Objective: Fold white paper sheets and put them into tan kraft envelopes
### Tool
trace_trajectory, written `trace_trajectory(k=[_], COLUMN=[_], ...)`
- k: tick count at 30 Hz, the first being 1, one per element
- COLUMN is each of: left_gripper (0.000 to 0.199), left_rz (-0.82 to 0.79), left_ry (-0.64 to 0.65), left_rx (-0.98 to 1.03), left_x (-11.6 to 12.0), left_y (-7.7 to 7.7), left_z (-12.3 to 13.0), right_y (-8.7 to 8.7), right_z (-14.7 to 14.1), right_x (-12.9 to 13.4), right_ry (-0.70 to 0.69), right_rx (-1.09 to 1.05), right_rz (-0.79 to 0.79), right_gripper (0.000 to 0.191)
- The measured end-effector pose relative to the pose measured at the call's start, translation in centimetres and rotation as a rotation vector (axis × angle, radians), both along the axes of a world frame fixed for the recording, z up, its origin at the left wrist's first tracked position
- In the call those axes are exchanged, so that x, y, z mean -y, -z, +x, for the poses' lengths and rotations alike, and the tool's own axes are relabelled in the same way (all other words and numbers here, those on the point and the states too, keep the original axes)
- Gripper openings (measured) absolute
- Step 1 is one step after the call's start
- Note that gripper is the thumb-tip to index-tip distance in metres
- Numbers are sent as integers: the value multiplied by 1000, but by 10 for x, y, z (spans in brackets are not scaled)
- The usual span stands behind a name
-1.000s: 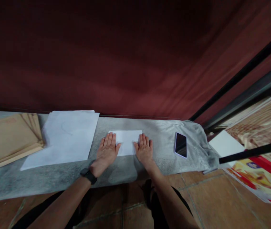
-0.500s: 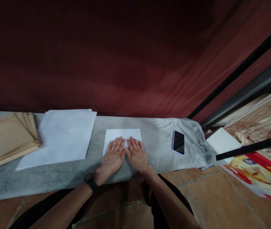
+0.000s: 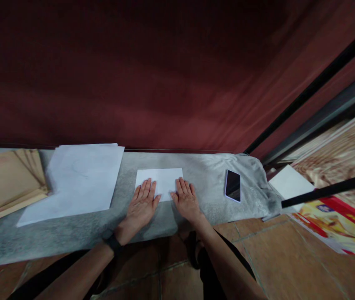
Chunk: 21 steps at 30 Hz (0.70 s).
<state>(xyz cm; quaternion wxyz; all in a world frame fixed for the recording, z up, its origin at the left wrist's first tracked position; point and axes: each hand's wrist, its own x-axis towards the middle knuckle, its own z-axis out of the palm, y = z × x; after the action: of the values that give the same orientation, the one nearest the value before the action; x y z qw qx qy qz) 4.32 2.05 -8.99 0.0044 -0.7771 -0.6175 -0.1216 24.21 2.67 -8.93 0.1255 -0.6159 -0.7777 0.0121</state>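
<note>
A small white sheet of paper [image 3: 164, 179], which looks folded, lies on the grey cloth [image 3: 208, 166] in front of me. My left hand [image 3: 143, 204] rests flat on its left part, fingers stretched out and thumb apart. On the right edge of the paper lies my right hand [image 3: 186, 201], also flat with its fingers extended. Neither hand grips anything. The middle of the paper shows between the two thumbs. A dark watch band [image 3: 114, 243] circles my left wrist.
Larger white sheets [image 3: 80, 179] lie to the left, partly under brown paper envelopes [image 3: 8, 179]. A phone [image 3: 233, 186] lies to the right. Black bars [image 3: 330, 191], a colourful box [image 3: 340, 225] and a white sheet [image 3: 290, 183] are farther right. A dark red panel [image 3: 165, 83] rises behind.
My hands have slid apart across the paper, the left one toward its left edge and the right one toward its right edge. More of the paper's middle now shows.
</note>
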Motion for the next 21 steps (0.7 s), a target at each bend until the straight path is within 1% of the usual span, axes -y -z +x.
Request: trace_trajectory(k=[5, 9, 12, 14, 15, 17, 19, 21], left_gripper=[63, 62, 63, 63, 62, 62, 60, 59], left_rz=[8, -21, -9, 18, 32, 55, 62, 49], left_ry=[-36, -56, -75, -60, -32, 62, 163, 214], left_rx=[-44, -62, -68, -48, -29, 6, 22, 18], left_x=[-1, -3, -5, -6, -6, -5, -3, -1], left_y=[0, 0, -2, -4, -5, -4, -2, 1], left_z=[-6, -12, -15, -16, -15, -12, -8, -4], right_y=[-1, -1, -3, -7, -9, -13, -16, -17], right_z=[12, 22, 26, 23, 20, 9, -4, -17], right_x=[-2, -4, -5, -6, -5, -3, 0, 4], right_ry=[56, 98, 159, 189, 184, 125, 16, -96], right_rx=[13, 28, 19, 7, -1, -22, -53, -80], right_rz=[-29, -48, -33, -7, 5, 18, 8, -21], right_gripper=[58, 56, 55, 55, 56, 55, 55, 54])
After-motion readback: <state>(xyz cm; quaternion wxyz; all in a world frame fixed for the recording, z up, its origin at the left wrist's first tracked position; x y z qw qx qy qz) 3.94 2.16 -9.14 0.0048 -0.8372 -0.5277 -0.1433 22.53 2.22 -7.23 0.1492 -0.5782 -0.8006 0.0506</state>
